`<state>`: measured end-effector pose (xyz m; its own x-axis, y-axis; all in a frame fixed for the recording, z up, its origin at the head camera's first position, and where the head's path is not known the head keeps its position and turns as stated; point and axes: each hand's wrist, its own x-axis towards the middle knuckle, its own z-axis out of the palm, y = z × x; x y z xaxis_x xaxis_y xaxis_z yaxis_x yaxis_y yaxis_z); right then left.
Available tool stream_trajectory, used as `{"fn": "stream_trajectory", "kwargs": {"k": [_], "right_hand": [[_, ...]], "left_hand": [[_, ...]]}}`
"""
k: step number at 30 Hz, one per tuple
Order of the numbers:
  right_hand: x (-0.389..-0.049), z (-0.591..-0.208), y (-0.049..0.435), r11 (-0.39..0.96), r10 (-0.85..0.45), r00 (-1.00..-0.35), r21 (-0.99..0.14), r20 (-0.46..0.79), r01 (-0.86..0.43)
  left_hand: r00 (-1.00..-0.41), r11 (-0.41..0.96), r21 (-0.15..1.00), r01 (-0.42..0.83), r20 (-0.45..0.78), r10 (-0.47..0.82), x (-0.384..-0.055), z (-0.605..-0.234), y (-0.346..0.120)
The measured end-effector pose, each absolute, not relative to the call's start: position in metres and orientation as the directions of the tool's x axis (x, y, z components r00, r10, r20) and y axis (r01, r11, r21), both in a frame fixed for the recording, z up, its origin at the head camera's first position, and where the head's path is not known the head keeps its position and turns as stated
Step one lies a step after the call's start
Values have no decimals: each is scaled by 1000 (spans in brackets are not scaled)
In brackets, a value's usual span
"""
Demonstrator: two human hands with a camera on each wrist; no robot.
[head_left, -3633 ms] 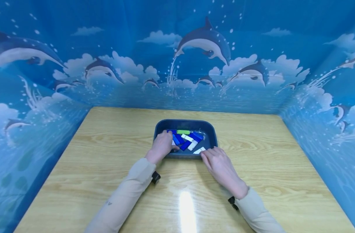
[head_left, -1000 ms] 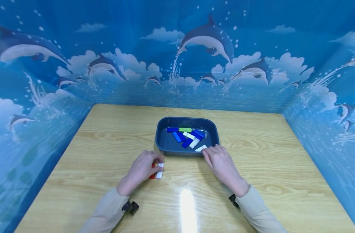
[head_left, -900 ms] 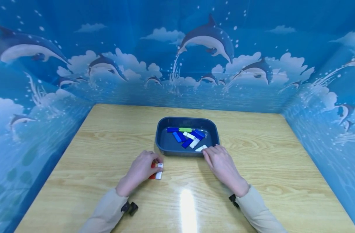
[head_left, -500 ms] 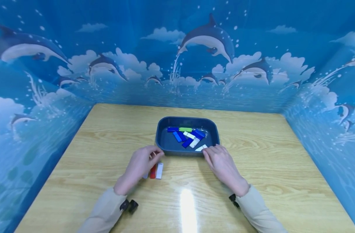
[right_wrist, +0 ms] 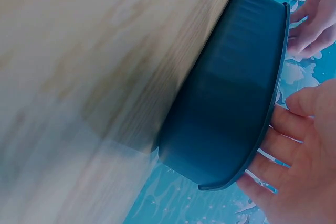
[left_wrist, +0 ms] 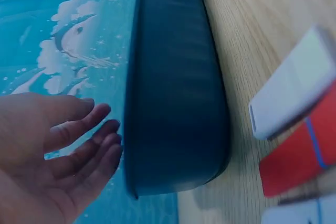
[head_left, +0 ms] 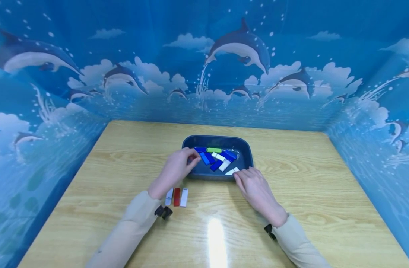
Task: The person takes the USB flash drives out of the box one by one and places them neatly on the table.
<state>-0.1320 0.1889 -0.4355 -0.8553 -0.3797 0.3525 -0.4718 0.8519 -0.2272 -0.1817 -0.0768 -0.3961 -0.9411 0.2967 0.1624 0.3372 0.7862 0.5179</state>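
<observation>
Left hand point(head_left: 176, 167), relaxed and empty, returns to the bin point(head_left: 208, 177), three pieces point(head_left: 176, 197) laid before it; right hand point(head_left: 256, 189) rests loose-fingered on its rim point(right_wrist: 284, 51).

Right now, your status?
Left hand empty, over left end of tray; right hand at its near side. Sticks inside, three more on table. Nothing seen blocking left hand.

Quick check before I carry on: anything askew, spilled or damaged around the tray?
Nothing looks spilled or visibly damaged. The tray rests on the table; the loose pieces inside it lie jumbled at different angles. In front, the red piece lies neatly between two white pieces.
</observation>
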Motion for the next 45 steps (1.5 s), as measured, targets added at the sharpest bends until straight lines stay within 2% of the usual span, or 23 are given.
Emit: {"fn": "stream_trajectory", "kwargs": {"k": [6,14,25,38,45], "right_hand": [[-132,-435,189,850,-379,-856,-233,351,-472],[-131,-434,189,852,-379,-858,-231,348,-470],[-130,-435,189,846,-387,-851,-230,355,-481],[-131,-434,189,845,-390,-849,-227,357,-483],[-130,-433,190,847,-387,-853,-232,350,-479]], "left_hand": [[-945,814,481,325,140,294,-207,-406,-61],[-948,848,427,314,98,301,-225,-417,-48],[-940,914,240,328,-10,340,-239,-426,-38],[-939,910,243,335,11,343,-239,-429,-38],[-949,928,232,292,-50,311,-241,-427,-37]]}}
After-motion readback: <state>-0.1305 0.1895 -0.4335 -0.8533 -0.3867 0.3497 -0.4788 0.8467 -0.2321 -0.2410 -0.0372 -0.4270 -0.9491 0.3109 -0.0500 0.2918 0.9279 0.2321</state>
